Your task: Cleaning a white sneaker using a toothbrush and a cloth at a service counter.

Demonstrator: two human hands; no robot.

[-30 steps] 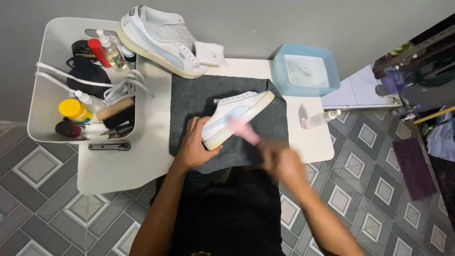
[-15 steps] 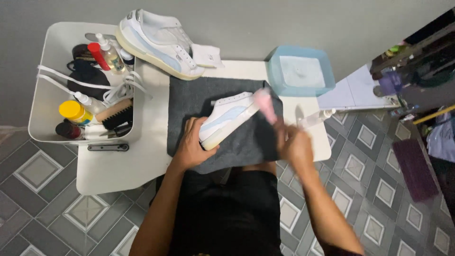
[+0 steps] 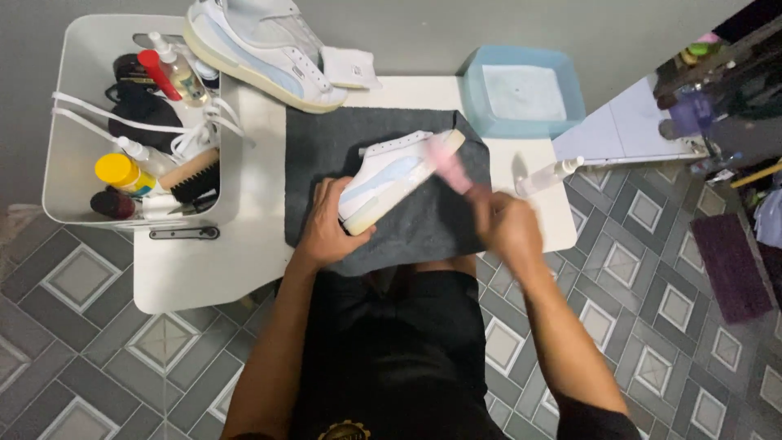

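White table point(image 3: 204, 277), grey mat point(image 3: 326, 155), basin point(image 3: 521, 122)

i count two white sneakers: one point(image 3: 391, 175) on the grey mat point(image 3: 326, 155), one point(image 3: 261, 53) on the bin edge. one pink brush point(image 3: 450, 163), one blue basin point(image 3: 521, 90), one white bin point(image 3: 73, 122), one wooden brush point(image 3: 194, 175), one clear spray bottle point(image 3: 550, 173).

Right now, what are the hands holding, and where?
Left hand grips the white sneaker at its heel end; right hand holds a pink brush by its handle.
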